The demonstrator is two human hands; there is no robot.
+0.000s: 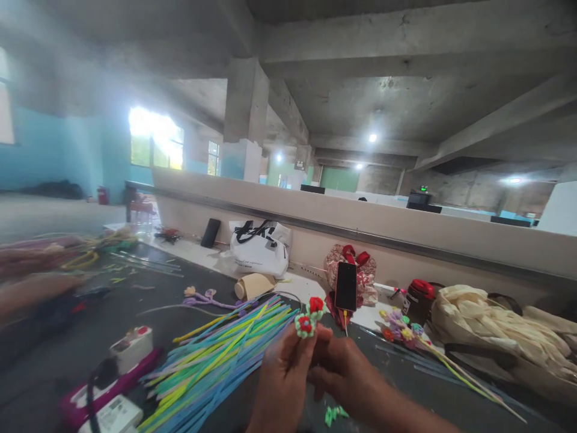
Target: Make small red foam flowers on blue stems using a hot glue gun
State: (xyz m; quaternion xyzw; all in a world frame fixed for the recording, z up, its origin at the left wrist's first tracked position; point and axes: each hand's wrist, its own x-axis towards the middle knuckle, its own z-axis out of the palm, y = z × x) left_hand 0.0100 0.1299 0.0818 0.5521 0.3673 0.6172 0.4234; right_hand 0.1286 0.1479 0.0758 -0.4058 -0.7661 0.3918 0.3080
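Both my hands meet low in the middle of the view. My left hand (282, 379) is closed, pinching a small handmade flower (305, 325) with a red centre and pale green rim. A second red flower (316, 304) sits just above it. My right hand (345, 370) is closed against the left, gripping the flowers' stems from the other side; the stems are hidden by the fingers. A fanned bundle of coloured pipe cleaners (216, 358), blue, green and yellow, lies on the dark table (67, 355) just left of my hands.
A phone (346, 286) leans upright behind the flowers, with a finished flower bunch (401, 329) on long stems to its right. A white bag (260, 246), a paper cup (253, 285), a cream cloth (491, 328) and a power strip (130, 347) lie around. Another person's blurred arm (31, 291) is at left.
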